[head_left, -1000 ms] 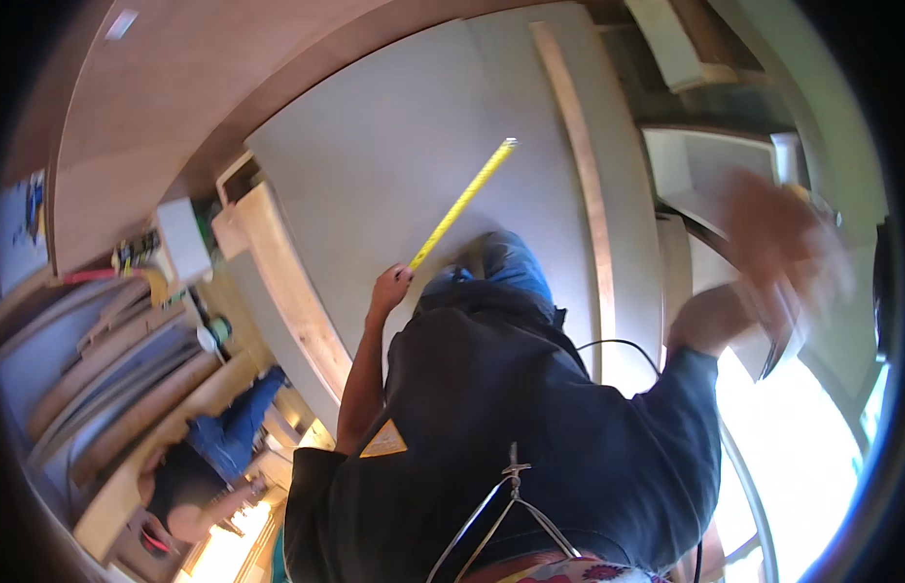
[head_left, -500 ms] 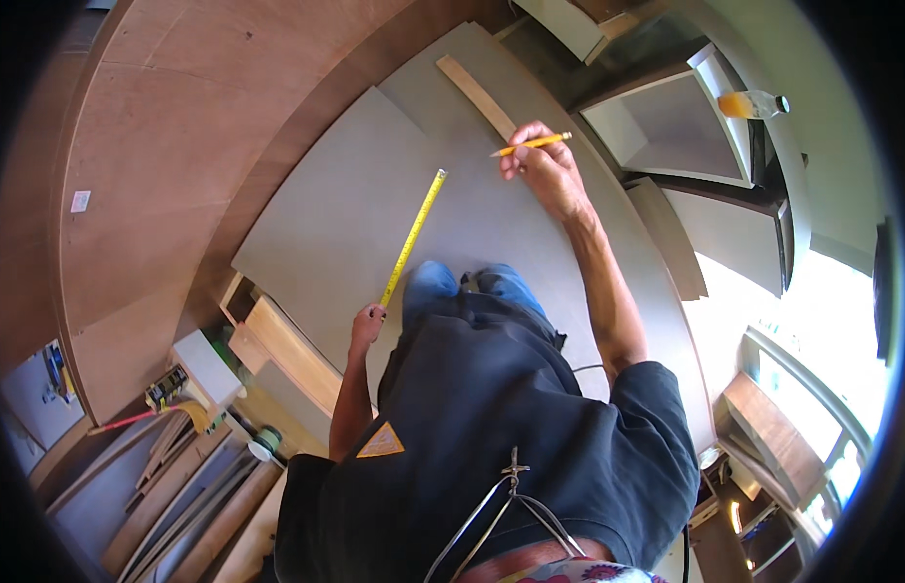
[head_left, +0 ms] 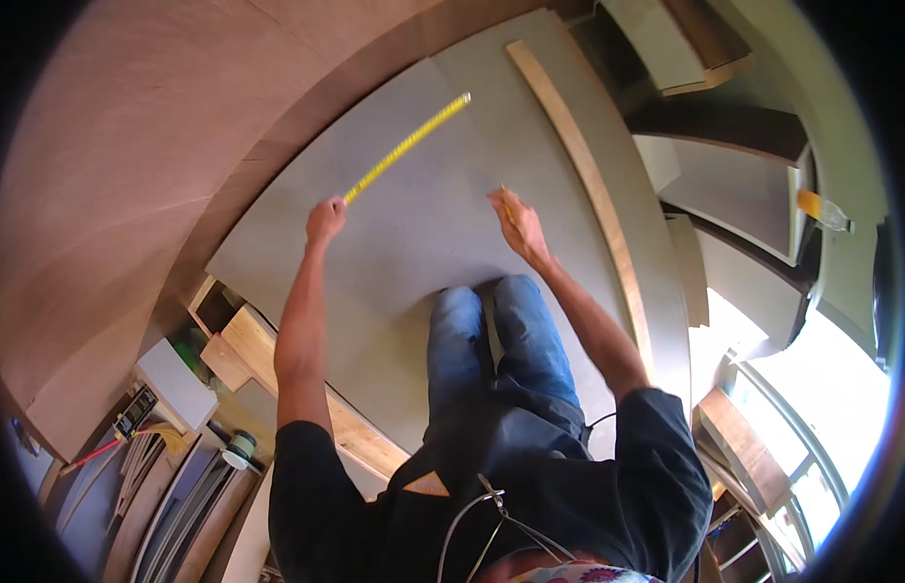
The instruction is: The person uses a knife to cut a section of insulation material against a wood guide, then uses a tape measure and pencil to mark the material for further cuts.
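The left hand (head_left: 326,220) is closed around the near end of the yellow tape (head_left: 406,144); the blade runs out from it, up and to the right, over the grey board (head_left: 375,257), its metal tip well short of the wood strip (head_left: 574,136); whether the blade lies on the board or hangs just above it, I cannot tell. The right hand (head_left: 519,228) pinches the pencil (head_left: 504,188) between its fingers, point up and away from the body; it is over the board, between tape and strip, well apart from the tape; whether it touches the board is unclear. The strip lies lengthwise along the board's right part; the knees, in blue jeans (head_left: 457,335), are over the board's near part, between the forearms. Pale timber (head_left: 248,340) shows by the board's left edge; a bottle (head_left: 824,211), part orange, part clear, is far right, beside the cabinets (head_left: 730,189).
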Available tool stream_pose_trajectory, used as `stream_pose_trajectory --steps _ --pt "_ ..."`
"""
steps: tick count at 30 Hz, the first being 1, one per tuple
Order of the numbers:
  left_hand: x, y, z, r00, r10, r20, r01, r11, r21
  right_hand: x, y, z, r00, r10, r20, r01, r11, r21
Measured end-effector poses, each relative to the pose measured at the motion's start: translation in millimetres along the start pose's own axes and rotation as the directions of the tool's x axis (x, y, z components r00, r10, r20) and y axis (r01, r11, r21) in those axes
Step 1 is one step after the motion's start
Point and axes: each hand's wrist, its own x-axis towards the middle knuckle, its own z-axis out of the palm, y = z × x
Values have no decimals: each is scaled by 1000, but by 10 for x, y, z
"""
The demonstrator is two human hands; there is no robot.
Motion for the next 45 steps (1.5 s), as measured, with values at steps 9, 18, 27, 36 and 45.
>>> stream_pose_trajectory --steps 9,18,27,36,45 --pt "978 -250 -154 996 -88 -23 89 996 18 1812 836 1656 852 -516 94 512 779 -363" --pt "1190 -279 -111 990 -134 55 130 989 71 1903 1111 1826 833 -541 119 534 725 -435" --pt "1352 -411 -163 970 -218 104 191 955 226 1918 1169 1814 857 -496 140 508 764 -399" --pt "1380 -171 -379 921 -330 207 298 939 173 1924 1149 1818 854 -513 85 517 821 -243" --pt "1419 -308 -373 941 -258 217 246 966 80 2420 884 1404 931 -356 -81 365 906 213"
